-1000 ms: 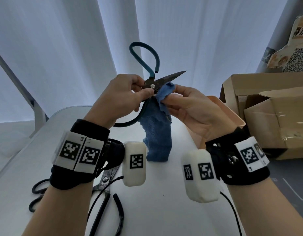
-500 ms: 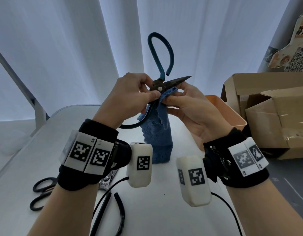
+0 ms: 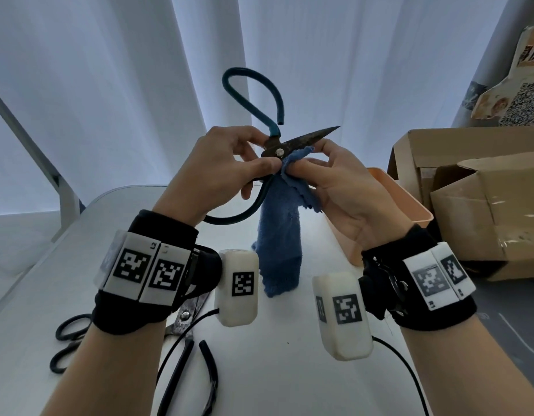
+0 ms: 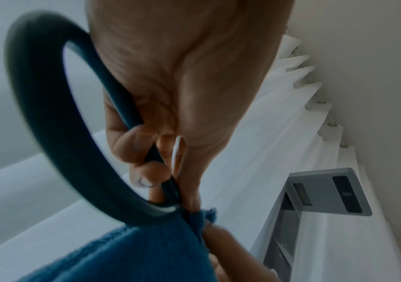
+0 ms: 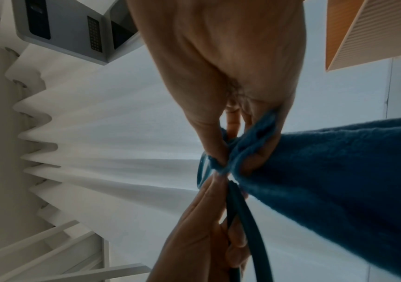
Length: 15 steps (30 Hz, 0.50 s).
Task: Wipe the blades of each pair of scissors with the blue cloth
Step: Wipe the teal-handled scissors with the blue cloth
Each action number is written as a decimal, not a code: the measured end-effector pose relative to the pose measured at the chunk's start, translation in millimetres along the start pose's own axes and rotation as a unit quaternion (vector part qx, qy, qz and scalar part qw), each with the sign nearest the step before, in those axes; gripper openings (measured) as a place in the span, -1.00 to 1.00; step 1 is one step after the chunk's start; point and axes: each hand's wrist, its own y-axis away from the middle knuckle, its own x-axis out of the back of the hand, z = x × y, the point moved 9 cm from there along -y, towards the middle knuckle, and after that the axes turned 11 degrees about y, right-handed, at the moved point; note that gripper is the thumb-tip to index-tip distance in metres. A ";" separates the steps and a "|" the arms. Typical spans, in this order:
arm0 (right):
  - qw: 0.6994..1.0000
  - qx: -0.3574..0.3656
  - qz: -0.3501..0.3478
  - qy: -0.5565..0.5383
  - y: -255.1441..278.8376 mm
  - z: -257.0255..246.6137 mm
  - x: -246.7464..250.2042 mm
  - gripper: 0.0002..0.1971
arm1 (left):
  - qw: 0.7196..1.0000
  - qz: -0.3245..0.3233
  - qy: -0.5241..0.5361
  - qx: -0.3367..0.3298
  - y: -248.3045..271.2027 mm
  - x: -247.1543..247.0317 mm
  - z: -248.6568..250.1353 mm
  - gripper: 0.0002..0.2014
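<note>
A pair of teal-handled scissors [image 3: 277,148] is held aloft near the pivot by the left hand [image 3: 220,172], its fingers curled round the lower handle loop. The blue cloth [image 3: 279,235] is pinched at the base of one blade by the right hand [image 3: 337,187], the rest hanging to the white table [image 3: 289,370]. Wiping of this pair is judged under way; a stroke toward the tip is called for next. Black-handled scissors [image 3: 70,340] are left lying on the table.
</note>
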 end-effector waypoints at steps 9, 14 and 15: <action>0.999 0.028 -0.021 0.017 1.5 -8.2 -6.5 -0.68 | 1.000 0.005 -0.003 0.010 0.7 4.7 1.4 -0.93; 1.000 0.016 -0.017 0.007 2.5 -5.4 -5.0 -0.61 | 1.000 0.012 -0.004 0.022 0.1 4.2 -2.9 -0.93; 1.000 0.014 -0.011 0.001 2.2 -3.9 -4.5 -0.60 | 1.000 0.012 -0.002 0.024 0.2 3.3 -3.1 -0.93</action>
